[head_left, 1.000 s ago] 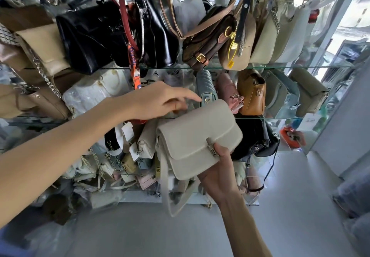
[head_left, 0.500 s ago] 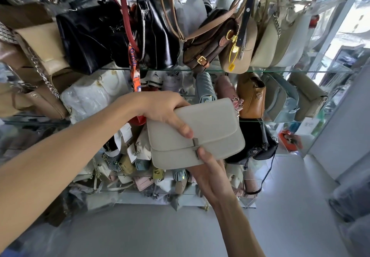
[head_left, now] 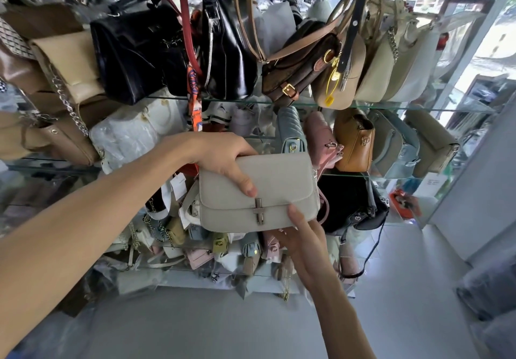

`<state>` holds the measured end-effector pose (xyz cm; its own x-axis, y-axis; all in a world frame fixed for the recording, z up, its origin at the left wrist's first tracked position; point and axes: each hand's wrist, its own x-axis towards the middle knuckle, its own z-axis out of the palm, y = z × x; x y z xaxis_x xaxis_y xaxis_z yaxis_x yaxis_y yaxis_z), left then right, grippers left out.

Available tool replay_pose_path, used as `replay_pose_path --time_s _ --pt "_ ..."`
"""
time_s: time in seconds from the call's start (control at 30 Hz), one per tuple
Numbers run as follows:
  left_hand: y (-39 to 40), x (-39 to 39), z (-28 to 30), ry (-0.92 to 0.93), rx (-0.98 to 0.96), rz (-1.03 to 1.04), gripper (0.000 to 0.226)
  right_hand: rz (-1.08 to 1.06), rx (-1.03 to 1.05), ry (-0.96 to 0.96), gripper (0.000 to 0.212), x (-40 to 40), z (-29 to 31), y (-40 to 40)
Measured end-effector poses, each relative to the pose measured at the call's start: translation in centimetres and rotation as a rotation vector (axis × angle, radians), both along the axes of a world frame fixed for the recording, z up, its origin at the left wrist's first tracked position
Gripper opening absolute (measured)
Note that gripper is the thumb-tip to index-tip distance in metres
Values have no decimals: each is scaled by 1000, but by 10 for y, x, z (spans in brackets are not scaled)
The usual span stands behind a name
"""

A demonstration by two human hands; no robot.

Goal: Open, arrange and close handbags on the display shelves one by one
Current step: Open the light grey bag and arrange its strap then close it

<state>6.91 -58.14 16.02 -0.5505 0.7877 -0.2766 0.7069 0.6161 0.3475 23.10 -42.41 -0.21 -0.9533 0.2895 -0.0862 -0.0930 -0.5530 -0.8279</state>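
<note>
Hands hold one grey bag (head_left: 259, 191) in front of the glass shelves (head_left: 391, 105), level with the middle shelf. The left hand (head_left: 223, 160) grips the top edge, its thumb pressed on the flap. The right hand (head_left: 303, 240) supports the bottom right corner from below, with the thumb on the front panel.

The flap is down and the clasp (head_left: 258, 211) sits in the middle, so I judge the step is closing or checking the lock. To do it well, keep the bag level, press the flap flat near the clasp, and do not pull the strap behind.

The bag is rectangular with rounded flap corners; its skin looks matte and slightly grained. The clasp is dark metal, shaped like a cross. Neighbouring bags (head_left: 354, 140) look smoother and more glossy.
</note>
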Motion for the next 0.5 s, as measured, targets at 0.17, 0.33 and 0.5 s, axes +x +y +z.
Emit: replay_pose_path --time_s 0.17,0.33,0.5 --pt "-16 -13 -3 36 -45 13 55 -28 414 -171 48 -1 6 11" --pt "-35 -23 -9 50 -101 17 38 -258 828 -244 52 -14 6 28" --pt "-46 -32 -20 143 -80 115 47 -228 970 -273 57 -37 14 21"
